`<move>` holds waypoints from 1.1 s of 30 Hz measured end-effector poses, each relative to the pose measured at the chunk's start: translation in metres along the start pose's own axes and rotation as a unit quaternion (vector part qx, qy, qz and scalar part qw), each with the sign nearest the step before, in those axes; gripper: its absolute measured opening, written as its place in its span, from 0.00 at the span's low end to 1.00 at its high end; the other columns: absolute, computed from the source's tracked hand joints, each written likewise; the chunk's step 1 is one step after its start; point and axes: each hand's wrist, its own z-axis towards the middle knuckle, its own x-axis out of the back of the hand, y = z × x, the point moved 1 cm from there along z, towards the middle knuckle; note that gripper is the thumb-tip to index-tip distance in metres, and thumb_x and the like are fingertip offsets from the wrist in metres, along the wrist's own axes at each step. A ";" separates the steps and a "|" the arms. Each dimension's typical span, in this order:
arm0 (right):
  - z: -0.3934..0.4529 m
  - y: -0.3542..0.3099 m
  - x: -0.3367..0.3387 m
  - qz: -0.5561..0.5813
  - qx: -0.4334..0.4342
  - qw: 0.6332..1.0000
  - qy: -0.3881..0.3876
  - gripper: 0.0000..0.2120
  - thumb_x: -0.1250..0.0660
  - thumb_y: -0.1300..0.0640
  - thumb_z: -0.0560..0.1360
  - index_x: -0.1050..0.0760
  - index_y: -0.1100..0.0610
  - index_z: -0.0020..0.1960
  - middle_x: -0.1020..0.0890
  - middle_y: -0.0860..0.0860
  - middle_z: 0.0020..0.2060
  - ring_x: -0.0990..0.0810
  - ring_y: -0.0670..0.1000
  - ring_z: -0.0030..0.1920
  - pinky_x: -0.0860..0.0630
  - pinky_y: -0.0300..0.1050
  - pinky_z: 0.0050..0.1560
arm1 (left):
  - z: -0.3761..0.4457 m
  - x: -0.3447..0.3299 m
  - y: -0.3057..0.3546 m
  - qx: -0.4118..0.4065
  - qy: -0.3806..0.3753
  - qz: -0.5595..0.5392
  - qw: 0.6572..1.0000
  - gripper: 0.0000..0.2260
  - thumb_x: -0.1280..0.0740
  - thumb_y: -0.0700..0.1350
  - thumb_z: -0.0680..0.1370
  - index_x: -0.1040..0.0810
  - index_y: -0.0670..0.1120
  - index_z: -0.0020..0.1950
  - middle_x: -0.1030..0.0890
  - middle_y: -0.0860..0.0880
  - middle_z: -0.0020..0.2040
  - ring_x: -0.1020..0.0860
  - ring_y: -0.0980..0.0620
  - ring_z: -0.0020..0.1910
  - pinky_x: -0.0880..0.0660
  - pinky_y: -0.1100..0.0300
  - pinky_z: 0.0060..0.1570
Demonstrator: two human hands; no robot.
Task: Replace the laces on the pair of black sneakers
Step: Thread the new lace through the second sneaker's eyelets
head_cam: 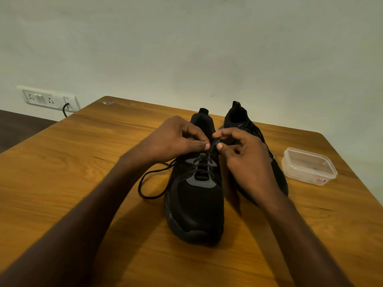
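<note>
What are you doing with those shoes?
A person is lacing a black sneaker on a wooden table. The left hand and right hand each pinch the black lace near the top eyelets, and a loop of it trails onto the table on the left. The second sneaker stands just behind the right hand. A clear plastic container sits off to the right.

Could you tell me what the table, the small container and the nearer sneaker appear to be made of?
Table: wood or wood-look laminate, with visible grain and a slight sheen.
Container: clear, glossy plastic; the table shows through it.
Nearer sneaker: black, matte knit or mesh fabric, it seems, with smoother grey panels at the eyelets and a rubbery-looking sole.
</note>
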 end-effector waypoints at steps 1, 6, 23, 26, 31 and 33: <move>0.000 0.001 -0.001 -0.002 0.004 1.000 0.005 0.13 0.30 0.62 0.80 0.18 0.45 0.59 0.18 0.41 0.55 0.18 0.40 0.57 0.17 0.45 0.58 | 0.000 -0.002 0.000 0.003 0.001 0.016 1.000 0.04 0.26 0.44 0.79 0.12 0.46 0.52 0.12 0.51 0.47 0.14 0.54 0.47 0.17 0.53 0.52; -0.003 0.002 -0.008 -0.029 0.023 0.999 0.025 0.14 0.30 0.62 0.80 0.18 0.45 0.59 0.18 0.44 0.49 0.18 0.42 0.50 0.16 0.45 0.50 | 0.002 -0.009 0.004 0.012 -0.011 0.080 0.997 0.06 0.30 0.42 0.82 0.13 0.49 0.49 0.15 0.52 0.43 0.17 0.55 0.41 0.21 0.59 0.41; -0.002 -0.005 0.008 -0.011 -0.025 0.999 0.021 0.06 0.26 0.58 0.78 0.16 0.47 0.52 0.14 0.41 0.44 0.16 0.37 0.46 0.19 0.33 0.46 | 0.005 -0.015 0.002 0.007 0.067 0.099 0.993 0.04 0.26 0.46 0.79 0.13 0.52 0.53 0.24 0.59 0.38 0.25 0.59 0.38 0.29 0.62 0.40; -0.002 -0.006 0.008 -0.032 -0.023 0.999 0.014 0.05 0.24 0.56 0.76 0.15 0.47 0.50 0.14 0.41 0.43 0.16 0.36 0.45 0.19 0.35 0.47 | 0.006 -0.012 -0.004 0.000 0.086 0.120 0.989 0.06 0.25 0.52 0.77 0.15 0.56 0.53 0.27 0.55 0.46 0.27 0.56 0.45 0.29 0.58 0.43; -0.006 -0.010 0.003 -0.065 0.021 0.997 0.029 0.05 0.26 0.58 0.77 0.15 0.47 0.47 0.16 0.39 0.40 0.18 0.34 0.44 0.25 0.25 0.43 | 0.006 -0.010 -0.013 -0.032 0.051 0.050 0.997 0.12 0.30 0.60 0.77 0.14 0.54 0.51 0.25 0.52 0.55 0.24 0.54 0.51 0.26 0.59 0.47; -0.005 -0.013 0.006 -0.049 0.028 0.995 0.080 0.06 0.26 0.58 0.77 0.16 0.47 0.47 0.16 0.40 0.39 0.17 0.36 0.43 0.23 0.27 0.41 | 0.005 -0.009 -0.014 -0.028 0.047 0.031 0.998 0.11 0.32 0.57 0.81 0.14 0.53 0.52 0.21 0.53 0.55 0.22 0.54 0.51 0.24 0.54 0.49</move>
